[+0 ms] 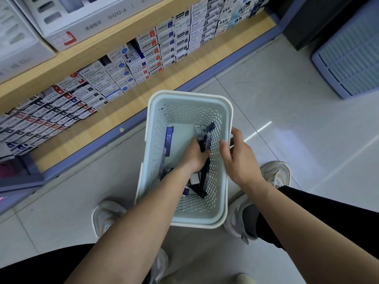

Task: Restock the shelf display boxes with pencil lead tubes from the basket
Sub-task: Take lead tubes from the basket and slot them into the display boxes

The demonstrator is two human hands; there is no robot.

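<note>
The step in hand is the picking up of stock. The pale green perforated plastic basket [189,94] stands on the grey tiled floor [287,130], near the front edge of the low wooden shelf [143,93]. The left hand [193,155] is down inside the basket and its fingers curl around a bundle of dark slim pencil lead tubes [208,138] near the right wall. The right hand [241,160] is at the right rim. Its thumb lies on the inner side and its fingers on the outer side, so I judge that it grips the rim to keep the basket steady.

More tubes lie on the bottom of the basket. A flat blue tube [168,141] rests along the left wall, and it reads "HB 07". A pale label near the far right corner reads "HB 07" too.

No tube has reached a display box yet. The next move calls for lifting the bundle out without dropping any tube, then finding the display box of the same grade.

On the upper shelf, a large white cardboard display box [86,19] shows "SH213-A", with Chinese characters beside it. The small stacked cardboard boxes [133,64] on the low shelf show "PILOT", "0.5" and "0.4".
</note>
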